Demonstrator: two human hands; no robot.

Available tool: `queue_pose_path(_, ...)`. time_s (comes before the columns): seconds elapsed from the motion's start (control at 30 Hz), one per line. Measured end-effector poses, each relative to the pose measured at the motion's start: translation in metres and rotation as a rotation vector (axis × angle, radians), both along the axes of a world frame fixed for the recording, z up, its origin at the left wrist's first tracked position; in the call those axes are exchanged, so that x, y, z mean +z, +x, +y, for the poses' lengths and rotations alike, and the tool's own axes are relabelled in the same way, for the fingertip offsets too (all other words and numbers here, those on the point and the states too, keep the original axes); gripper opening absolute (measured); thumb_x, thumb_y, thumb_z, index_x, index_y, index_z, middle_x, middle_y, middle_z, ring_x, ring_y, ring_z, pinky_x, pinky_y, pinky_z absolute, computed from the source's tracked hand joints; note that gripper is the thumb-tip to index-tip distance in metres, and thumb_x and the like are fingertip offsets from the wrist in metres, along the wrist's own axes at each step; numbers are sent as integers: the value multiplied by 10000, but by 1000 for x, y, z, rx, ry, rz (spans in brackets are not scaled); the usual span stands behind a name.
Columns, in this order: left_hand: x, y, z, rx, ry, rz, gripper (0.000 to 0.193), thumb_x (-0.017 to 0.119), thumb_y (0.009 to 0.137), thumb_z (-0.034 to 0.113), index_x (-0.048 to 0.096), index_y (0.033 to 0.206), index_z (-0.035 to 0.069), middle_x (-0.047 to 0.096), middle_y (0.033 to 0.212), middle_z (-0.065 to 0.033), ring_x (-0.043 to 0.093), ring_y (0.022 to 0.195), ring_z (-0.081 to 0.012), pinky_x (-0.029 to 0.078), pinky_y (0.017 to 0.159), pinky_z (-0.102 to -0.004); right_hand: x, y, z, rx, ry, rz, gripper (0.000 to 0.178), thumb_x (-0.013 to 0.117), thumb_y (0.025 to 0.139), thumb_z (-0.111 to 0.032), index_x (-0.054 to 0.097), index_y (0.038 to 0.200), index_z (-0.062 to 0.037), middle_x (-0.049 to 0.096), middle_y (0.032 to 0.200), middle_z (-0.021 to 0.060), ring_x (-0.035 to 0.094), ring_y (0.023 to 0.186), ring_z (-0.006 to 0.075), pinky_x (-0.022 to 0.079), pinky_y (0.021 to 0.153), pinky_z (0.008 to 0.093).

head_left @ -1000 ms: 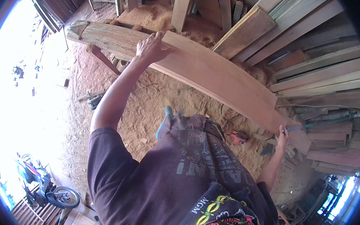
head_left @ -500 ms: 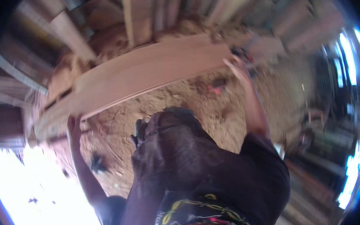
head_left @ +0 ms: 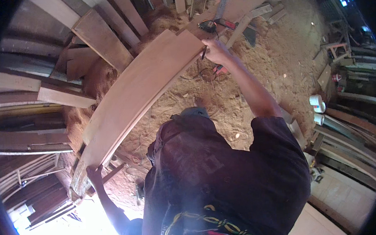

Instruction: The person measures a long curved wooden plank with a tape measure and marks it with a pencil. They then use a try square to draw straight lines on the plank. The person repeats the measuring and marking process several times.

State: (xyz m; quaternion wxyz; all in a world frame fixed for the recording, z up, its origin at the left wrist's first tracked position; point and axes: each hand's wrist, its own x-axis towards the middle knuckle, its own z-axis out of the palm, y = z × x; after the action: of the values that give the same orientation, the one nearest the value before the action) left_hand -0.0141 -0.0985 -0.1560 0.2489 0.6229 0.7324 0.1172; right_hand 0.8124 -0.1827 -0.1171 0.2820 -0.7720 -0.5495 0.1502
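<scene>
the long wooden plank (head_left: 135, 97) runs from about 7 o'clock to 1 o'clock across the view, held up off the sawdust floor (head_left: 274, 56) in front of the person's dark shirt (head_left: 226, 175). to carry it well, i judge both ends should stay level and the far end kept clear of the stacked boards (head_left: 101, 41) at 11 o'clock.

the right hand (head_left: 216, 52) is at the 1 o'clock end, fingers curled shut over the plank's corner, with what looks like a thin dark pencil (head_left: 204, 52) pinched alongside. the left hand (head_left: 94, 174) is at the 7 o'clock end, fingers wrapped up onto the plank's lower edge; glare makes the thumb hard to see. white cups (head_left: 317, 103) sit at 3 o'clock.
</scene>
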Motion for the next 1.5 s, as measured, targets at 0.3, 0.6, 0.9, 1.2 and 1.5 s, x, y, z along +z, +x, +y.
queue_pose_path(0.3,-3,-1,-6,-47,43,-59,725,920,766,74,482,1323,-80,611,1155,-151,583,1063,-265,497,956,-367,-24,-2,-9,-86,-29,227,383,831,789,-190,668,1075,5,703,905,235,717,931,391,535,794,469)
queue_pose_path(0.6,6,10,2,-71,76,-81,625,936,701,35,557,1190,-46,650,1074,-123,622,974,-244,513,888,-371,-35,-11,-13,-131,70,218,394,867,824,-203,672,1069,36,706,925,184,690,921,271,518,794,441)
queue_pose_path(0.9,3,7,3,-62,75,0,628,947,705,70,547,1176,-42,623,1076,-123,591,967,-246,493,887,-374,-18,-14,-15,-70,111,164,397,869,813,-214,679,1052,38,684,863,256,718,891,388,515,759,485)
queue_pose_path(1.2,5,10,-5,-66,98,6,520,934,734,125,584,1086,-30,631,994,-109,591,912,-254,490,873,-392,-21,1,-10,17,66,46,407,838,833,-357,695,990,-10,707,935,257,682,946,469,523,785,548)
queue_pose_path(1.5,14,24,-11,-25,128,151,555,929,758,217,600,1114,-53,682,1001,-168,644,921,-318,514,881,-435,-30,-5,-10,-40,171,11,269,806,858,-282,679,883,-47,705,768,188,694,802,442,530,679,543)
